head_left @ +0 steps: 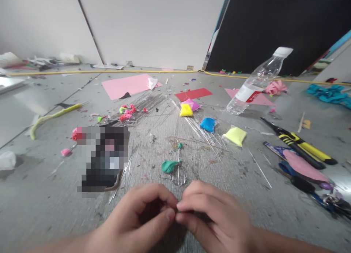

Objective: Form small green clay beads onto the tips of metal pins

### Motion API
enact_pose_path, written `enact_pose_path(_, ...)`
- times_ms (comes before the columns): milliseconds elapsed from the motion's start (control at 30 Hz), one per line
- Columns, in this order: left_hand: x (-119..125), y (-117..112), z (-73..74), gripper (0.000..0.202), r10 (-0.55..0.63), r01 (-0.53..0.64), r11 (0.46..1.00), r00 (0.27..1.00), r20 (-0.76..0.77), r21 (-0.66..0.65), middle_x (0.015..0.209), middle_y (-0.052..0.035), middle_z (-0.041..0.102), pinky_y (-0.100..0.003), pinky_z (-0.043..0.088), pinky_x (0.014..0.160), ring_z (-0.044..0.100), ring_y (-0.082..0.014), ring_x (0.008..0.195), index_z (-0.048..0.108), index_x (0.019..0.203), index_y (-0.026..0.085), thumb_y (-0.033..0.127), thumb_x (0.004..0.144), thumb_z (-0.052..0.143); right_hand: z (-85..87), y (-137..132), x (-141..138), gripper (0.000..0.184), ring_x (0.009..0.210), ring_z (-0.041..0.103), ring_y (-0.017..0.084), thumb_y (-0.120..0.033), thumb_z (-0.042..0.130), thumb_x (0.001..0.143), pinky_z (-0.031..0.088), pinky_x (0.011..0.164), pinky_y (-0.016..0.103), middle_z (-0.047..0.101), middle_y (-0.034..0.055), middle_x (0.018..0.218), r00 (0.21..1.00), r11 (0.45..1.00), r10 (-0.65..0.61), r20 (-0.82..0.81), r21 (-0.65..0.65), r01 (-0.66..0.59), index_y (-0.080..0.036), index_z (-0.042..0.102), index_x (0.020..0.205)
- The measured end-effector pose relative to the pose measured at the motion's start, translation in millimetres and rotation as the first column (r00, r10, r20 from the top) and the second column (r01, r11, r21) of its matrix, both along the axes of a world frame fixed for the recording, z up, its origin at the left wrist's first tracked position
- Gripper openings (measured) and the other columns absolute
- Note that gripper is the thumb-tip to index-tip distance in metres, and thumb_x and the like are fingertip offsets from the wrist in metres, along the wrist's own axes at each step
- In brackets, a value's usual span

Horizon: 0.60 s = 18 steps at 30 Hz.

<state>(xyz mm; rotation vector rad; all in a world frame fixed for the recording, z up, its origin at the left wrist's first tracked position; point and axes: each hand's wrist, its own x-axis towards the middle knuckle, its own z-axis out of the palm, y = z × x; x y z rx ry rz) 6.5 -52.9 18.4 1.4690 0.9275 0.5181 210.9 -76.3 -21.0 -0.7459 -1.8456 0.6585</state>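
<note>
My left hand and my right hand meet at the near middle of the table, thumbs and index fingers pinched together. A sliver of a small green clay piece shows between the fingertips; the rest is hidden. Just beyond the hands lies a bent wire shape with loops at its near end. A green clay leaf is attached at its side, and a small green clay bud sits on its far tip.
A blurred-out phone lies left, near pink clay-covered wires. Loose wires and clay packets in yellow and blue lie ahead. To the right are a tilted-looking plastic bottle, a black-yellow lighter and keys.
</note>
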Motion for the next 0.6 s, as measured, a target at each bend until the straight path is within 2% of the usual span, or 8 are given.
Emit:
enact_pose_path(233, -4.0, 2.9, -4.3, 0.025, -0.02, 0.021, 1.0, 0.999, 0.039, -0.018, 0.082, -0.0059, 0.068, -0.027, 0.049, 0.072, 0.059, -0.0164, 0.077, 0.071, 0.087, 0.015, 0.036, 0.095, 0.059, -1.9, 1.9, 1.8, 0.02, 0.075, 0.063, 0.01, -0.01, 0.065, 0.096, 0.056, 0.068, 0.019, 0.065, 0.0031, 0.092, 1.0, 1.0, 0.013, 0.027, 0.019, -0.013, -0.019, 0.067, 0.115)
enact_pose_path(433, -2.6, 3.3, -5.9, 0.024, -0.003, 0.003, 1.0, 1.0, 0.022, 0.015, 0.079, -0.0043, 0.066, -0.026, 0.047, 0.068, 0.056, -0.0156, 0.074, 0.069, 0.086, 0.016, 0.037, 0.095, 0.06, -2.5, 5.4, 1.1, 0.018, 0.079, 0.066, 0.011, -0.015, 0.068, 0.095, 0.058, 0.072, 0.019, 0.067, 0.0032, 0.091, 1.0, 1.0, -0.01, 0.018, 0.021, 0.01, -0.018, 0.065, 0.113)
enact_pose_path(600, -2.1, 5.1, -7.7, 0.026, 0.007, -0.007, 1.0, 1.0, 0.016, 0.0, 0.079, -0.004, 0.064, -0.025, 0.047, 0.068, 0.055, -0.0152, 0.073, 0.067, 0.083, 0.016, 0.039, 0.095, 0.061, -1.6, 6.0, 3.4, 0.026, 0.078, 0.068, 0.012, -0.008, 0.068, 0.093, 0.059, 0.071, 0.019, 0.069, 0.005, 0.093, 0.999, 0.999, 0.025, 0.038, 0.026, -0.026, -0.017, 0.068, 0.118)
